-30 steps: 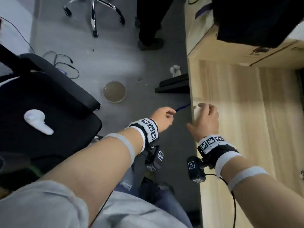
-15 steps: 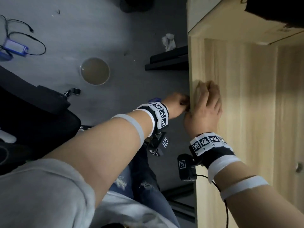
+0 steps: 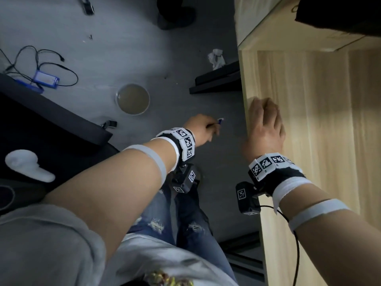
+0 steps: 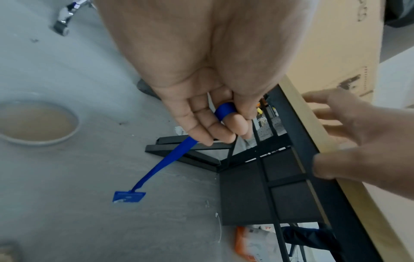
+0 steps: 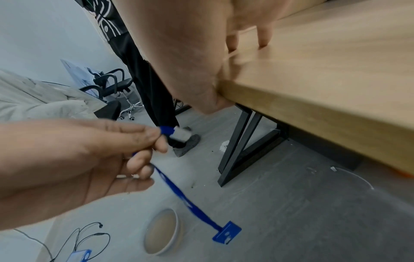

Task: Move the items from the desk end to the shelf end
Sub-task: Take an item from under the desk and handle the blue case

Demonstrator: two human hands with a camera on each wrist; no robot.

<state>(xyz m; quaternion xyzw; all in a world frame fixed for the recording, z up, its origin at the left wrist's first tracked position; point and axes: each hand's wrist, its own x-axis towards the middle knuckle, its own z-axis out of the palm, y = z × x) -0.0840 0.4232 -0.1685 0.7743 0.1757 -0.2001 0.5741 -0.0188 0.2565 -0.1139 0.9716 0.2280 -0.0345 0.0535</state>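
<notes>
- We're in an office: a wooden desk point(image 3: 309, 141) on black metal legs point(image 5: 241, 141).
- We spot swivel chairs point(image 5: 112, 85) on a grey floor point(image 3: 123, 48), with loose cables point(image 3: 41, 65).

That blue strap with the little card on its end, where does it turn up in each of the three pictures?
Head: only a tip of the blue lanyard peeks past the left hand, mid-frame.
Left wrist: lanyard hangs from the fingers, centre, its badge holder lower left.
Right wrist: lanyard runs from the left hand at left down to bottom centre.
Shared landmark: the round bowl on the floor.
</notes>
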